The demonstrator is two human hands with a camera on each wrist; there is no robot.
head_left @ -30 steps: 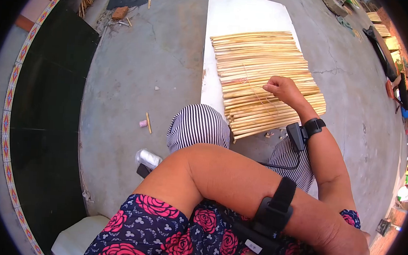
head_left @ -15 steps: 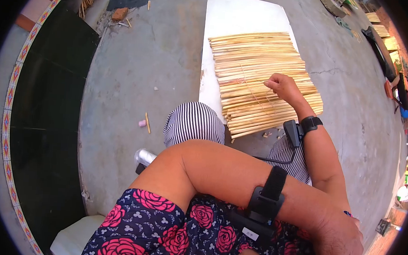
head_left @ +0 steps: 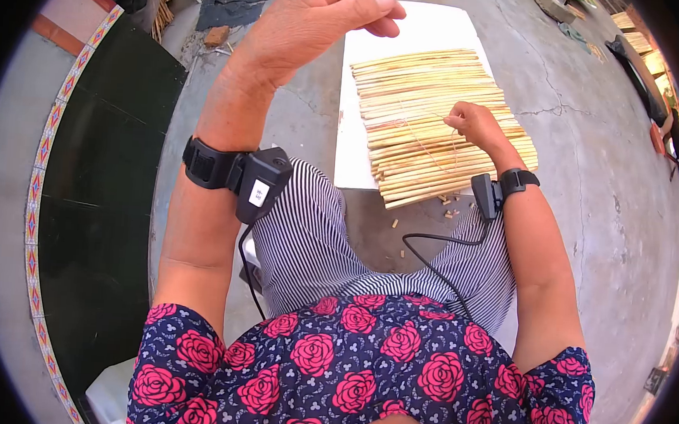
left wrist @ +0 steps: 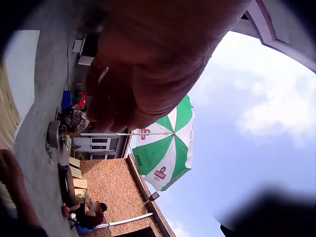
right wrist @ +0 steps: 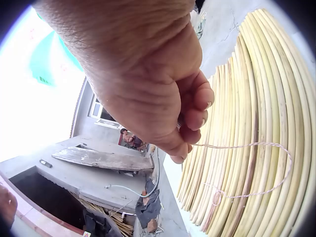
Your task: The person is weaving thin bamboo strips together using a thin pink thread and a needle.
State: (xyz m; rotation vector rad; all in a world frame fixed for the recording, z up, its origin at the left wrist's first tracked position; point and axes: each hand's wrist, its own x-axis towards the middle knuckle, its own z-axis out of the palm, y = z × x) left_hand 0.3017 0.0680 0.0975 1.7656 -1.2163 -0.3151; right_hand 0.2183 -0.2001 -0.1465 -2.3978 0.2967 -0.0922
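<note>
Pale peeled sticks (head_left: pixel 432 93) lie side by side like a mat on a white board (head_left: pixel 409 26). My right hand (head_left: pixel 477 127) hovers over their right half with curled fingers. Between thumb and forefinger it pinches a thin pink-and-white twisted string (right wrist: pixel 256 144), which loops down across the sticks to a small knot. My left hand (head_left: pixel 328 13) is raised high at the left, off the sticks, its fingers loosely bent. The left wrist view has this hand in shadow against the sky, with nothing seen in its grasp.
Short stick offcuts (head_left: pixel 448 211) are scattered on the concrete floor between my striped knees. A dark panel (head_left: pixel 93 166) with a patterned border runs along the left. Beyond the work, a person (left wrist: pixel 91 215) sits by a brick wall (left wrist: pixel 108 177), near a green-and-white umbrella (left wrist: pixel 168 143).
My left arm has swung from across my body, where its hand was by the right elbow, up and out to the left. The right hand stays over the sticks with the string.
</note>
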